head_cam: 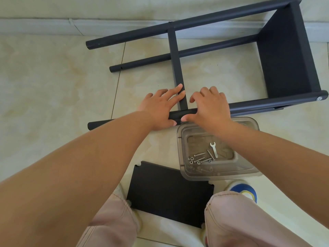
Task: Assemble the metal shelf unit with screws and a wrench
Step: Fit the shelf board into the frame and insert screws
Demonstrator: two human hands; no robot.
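- Knees in pale trousers (240,220) frame a loose black shelf panel (169,189) on the tiled floor (44,77)
- clear plastic tub (187,138) beside it holds a small wrench (214,149) and screws (200,157), beneath the right forearm
- dark metal shelf frame (284,56) lies on its side
- left hand (160,107) presses flat, fingers straight, on the crossbar (175,57); right hand (210,106) grips the nearest leg tube (267,104), fingers curled over, thumb under.

Open floor tile (53,82): left of the shelf frame (178,68), unobstructed. Gaps between frame tubes: passable from above, split by one crossbar (175,56). Near tube (267,104): both hands on it, clear plastic container (249,172) just beside it on the near side. Loose shelf panel (169,189): flat between the knees, touching the container's corner.
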